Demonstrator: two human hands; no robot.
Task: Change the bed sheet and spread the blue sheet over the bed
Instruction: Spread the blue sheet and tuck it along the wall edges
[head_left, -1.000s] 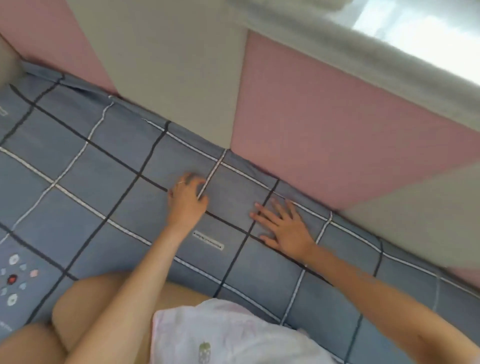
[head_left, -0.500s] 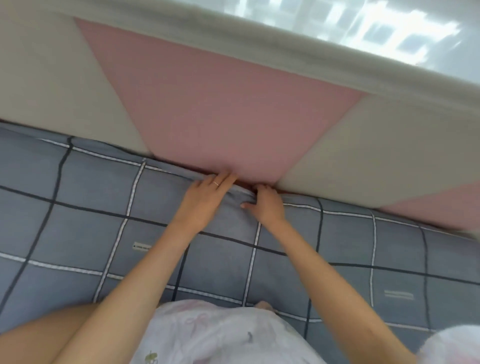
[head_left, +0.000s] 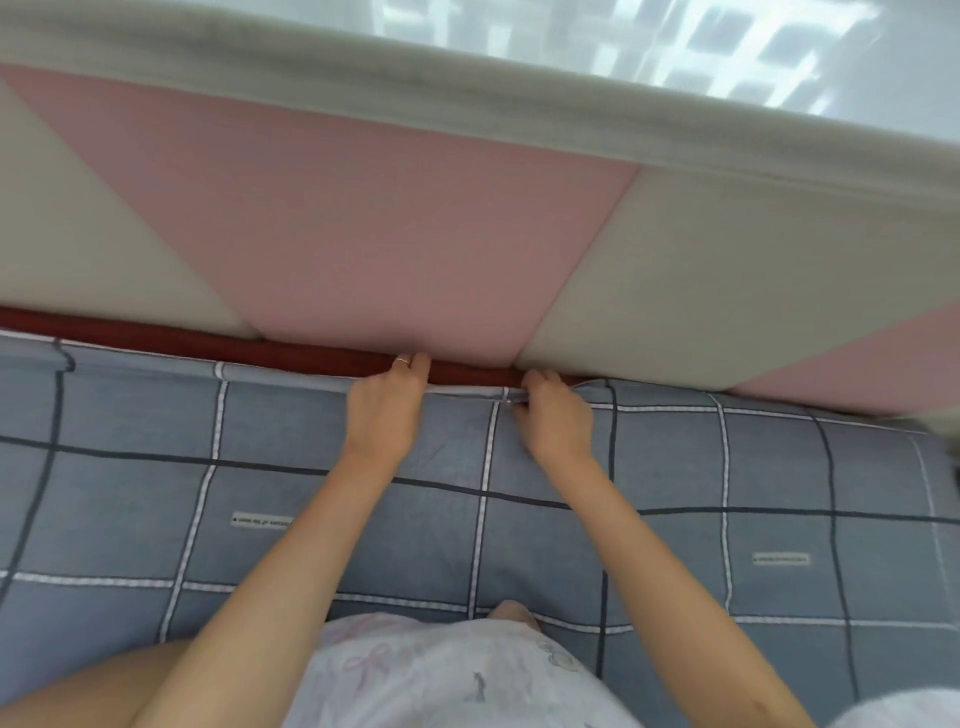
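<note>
The blue sheet (head_left: 675, 467), grey-blue with dark and white check lines, covers the bed below me. Its far edge lies along the padded wall, pulled back a little so a dark red strip (head_left: 208, 345) of the layer beneath shows. My left hand (head_left: 387, 410) rests on that edge with fingertips at the red strip, a ring on one finger. My right hand (head_left: 558, 415) pinches the sheet's edge close beside it, fingers curled under the hem.
A padded wall (head_left: 363, 234) of pink and cream panels rises straight behind the bed edge, topped by a grey ledge (head_left: 467, 98) and a bright window. My knees and pale patterned clothing (head_left: 441, 675) sit on the sheet at the bottom.
Both hands moved from the flat sheet up to its far edge at the wall. The edge is now drawn back and the dark red strip shows.
</note>
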